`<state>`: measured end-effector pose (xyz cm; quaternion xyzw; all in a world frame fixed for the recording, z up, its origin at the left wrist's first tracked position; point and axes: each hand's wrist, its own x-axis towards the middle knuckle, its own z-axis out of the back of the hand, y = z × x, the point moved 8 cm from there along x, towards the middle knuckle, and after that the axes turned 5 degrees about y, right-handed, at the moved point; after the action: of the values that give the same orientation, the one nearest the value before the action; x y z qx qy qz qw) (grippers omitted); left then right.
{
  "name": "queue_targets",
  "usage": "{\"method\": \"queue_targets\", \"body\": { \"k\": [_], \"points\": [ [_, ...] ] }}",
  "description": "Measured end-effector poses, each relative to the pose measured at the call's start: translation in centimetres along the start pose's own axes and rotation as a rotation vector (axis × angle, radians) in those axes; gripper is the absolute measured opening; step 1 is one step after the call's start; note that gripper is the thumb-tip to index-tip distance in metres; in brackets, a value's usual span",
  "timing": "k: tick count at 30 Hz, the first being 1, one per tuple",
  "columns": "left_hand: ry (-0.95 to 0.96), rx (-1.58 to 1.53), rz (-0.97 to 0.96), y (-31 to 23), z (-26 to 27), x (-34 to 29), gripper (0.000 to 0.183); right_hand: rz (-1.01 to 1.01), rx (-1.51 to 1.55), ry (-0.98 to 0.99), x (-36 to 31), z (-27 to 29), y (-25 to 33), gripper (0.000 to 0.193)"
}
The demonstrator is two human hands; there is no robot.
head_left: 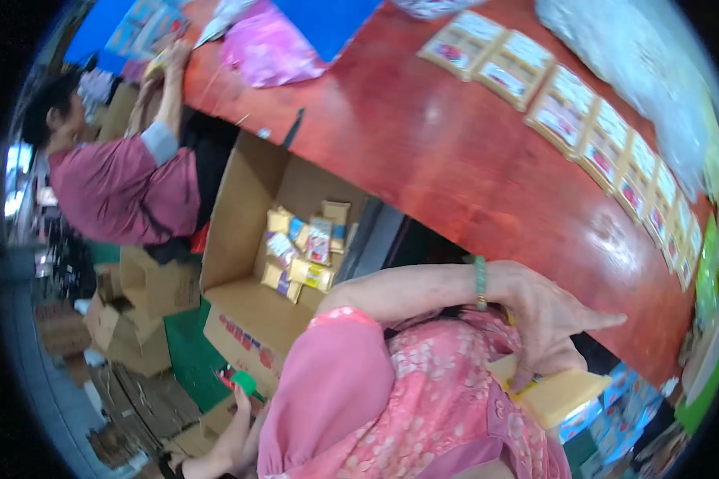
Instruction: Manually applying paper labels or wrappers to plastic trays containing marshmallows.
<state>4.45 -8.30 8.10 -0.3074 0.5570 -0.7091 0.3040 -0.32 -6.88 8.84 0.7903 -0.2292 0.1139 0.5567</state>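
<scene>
- The hand sat at about four o'clock in the view, wrist bent, a green bangle around it; which of the wearer's hands it was could not be told.
- Its fingers curled down onto a yellow packet, touching its top face; the index finger pointed out toward three o'clock, clear of the packet.
- The packet lay under the fingertips, at five o'clock from the palm, against the pink flowered clothing.
- The red table ran from twelve to four o'clock, with a row of flat packs along its far edge.
- An open carton near centre held small packets.
- At ten o'clock, another person in a maroon top reached up to the table.
</scene>
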Motion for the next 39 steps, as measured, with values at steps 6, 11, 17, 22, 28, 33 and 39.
{"method": "queue_targets", "body": {
  "k": [6, 11, 17, 22, 28, 33, 39],
  "points": [
    [-0.491, -0.158, -0.209, -0.8, 1.7, -4.6, 0.133, -0.015, 0.171, -0.165, -1.1, 2.7, -0.9, 0.015],
    [-1.069, 0.127, -0.320, -5.0, 2.0, -11.0, 0.061, -0.058, -0.281, -0.343, 1.9, 3.1, 0.6, 0.022],
    [-1.203, 0.306, -0.271, -4.9, 0.8, -11.8, 0.019, -0.242, -0.507, -0.407, 1.0, 3.5, -0.1, 0.018],
    [-1.250, 0.224, -0.241, -4.2, 1.0, -13.3, 0.017, -0.460, -0.394, -0.430, -0.2, 3.6, -0.6, 0.022],
    [-1.297, 0.346, -0.107, -5.8, 0.0, -15.0, 0.016, -0.495, -0.358, -0.320, 1.8, 1.3, -1.8, 0.019],
    [-1.324, 0.476, 0.193, -7.0, -2.0, -18.7, 0.015, -0.553, -0.297, 0.066, 6.3, -4.1, -3.3, 0.023],
    [-1.573, 0.574, 0.555, -6.7, -4.3, -29.4, 0.010, -0.477, -0.495, 0.382, 10.4, -5.6, -4.7, 0.062]
  ]
}}
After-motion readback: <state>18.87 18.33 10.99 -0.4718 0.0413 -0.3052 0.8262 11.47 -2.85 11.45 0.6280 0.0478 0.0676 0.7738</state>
